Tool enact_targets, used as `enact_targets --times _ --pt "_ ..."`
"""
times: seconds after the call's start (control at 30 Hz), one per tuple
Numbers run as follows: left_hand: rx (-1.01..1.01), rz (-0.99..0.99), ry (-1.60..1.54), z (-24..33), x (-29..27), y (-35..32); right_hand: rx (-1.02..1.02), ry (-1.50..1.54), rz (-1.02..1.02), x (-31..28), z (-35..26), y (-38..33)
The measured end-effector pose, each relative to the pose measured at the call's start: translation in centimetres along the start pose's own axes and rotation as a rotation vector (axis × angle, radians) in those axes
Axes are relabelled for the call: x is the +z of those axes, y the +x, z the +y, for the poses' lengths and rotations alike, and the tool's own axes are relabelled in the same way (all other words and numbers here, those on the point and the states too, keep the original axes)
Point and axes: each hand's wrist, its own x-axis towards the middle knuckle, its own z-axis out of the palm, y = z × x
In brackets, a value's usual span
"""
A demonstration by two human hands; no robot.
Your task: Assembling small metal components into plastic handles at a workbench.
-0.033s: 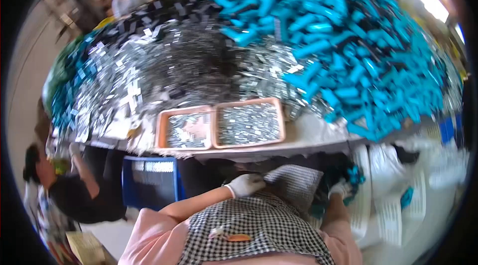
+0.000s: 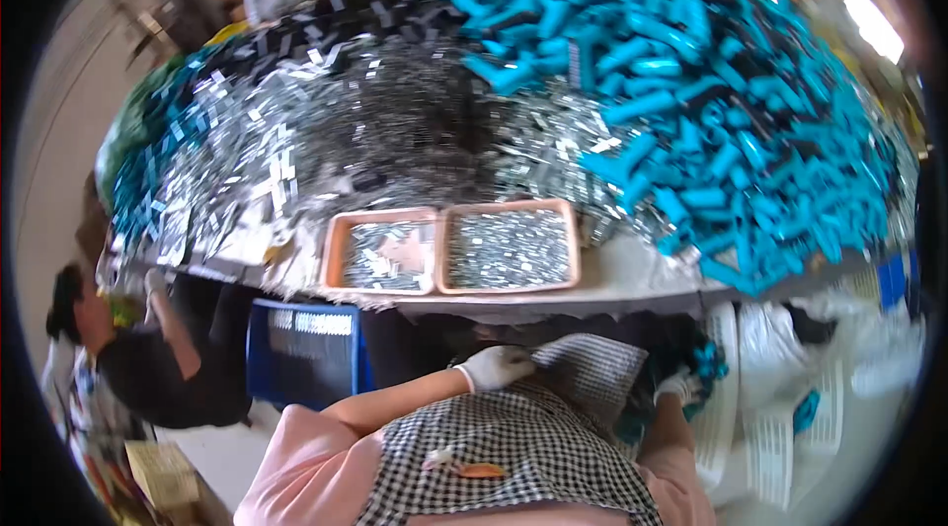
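My left hand (image 2: 496, 368), in a white glove, is curled closed at the near side of the table. Its fingers meet the edge of a raised flap of the black-and-white checked apron (image 2: 592, 364) and appear to grip it. My right hand (image 2: 679, 386), also in a white glove, is lowered at my right side. It touches a bunch of small teal pieces (image 2: 711, 361) beside a dark, shadowed area. Its fingertips are partly hidden among these pieces, so their grip does not show.
A large heap of teal plastic handles (image 2: 681, 81) covers the table's right side. Loose metal strips (image 2: 281, 165) spread across the left. Two pink trays (image 2: 577, 249) of small metal parts stand at the front edge. A blue crate (image 2: 306, 353) and a seated person (image 2: 168, 358) are at left.
The whole view has shifted slightly, so the table and trays sit a little farther right in the picture. Both hands keep nearly the same places and poses.
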Motion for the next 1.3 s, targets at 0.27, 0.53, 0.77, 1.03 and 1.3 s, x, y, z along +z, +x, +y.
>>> enact_targets --times 0.27,0.53,0.77,1.03,1.3 --pt "0.011 0.15 -0.014 5.6 -4.2 -1.9 -0.743 0.676 0.705 -3.7 0.5 -9.0" --pt "0.292 1.484 -0.042 1.6 -19.4 -8.8 -1.569 0.901 0.71 -11.1 -5.5 -28.1" --pt "-1.096 1.472 0.3 -10.3 -39.1 -17.9 -1.98 0.741 0.689 -14.5 -10.0 -36.0" --pt "-1.014 1.12 0.483 -15.8 -42.1 -16.3 -2.089 0.626 0.623 -14.3 -12.3 -39.4" --pt "-0.198 1.616 0.002 -7.2 -33.3 -18.8 -2.163 0.667 0.615 -15.2 -12.4 -42.9"
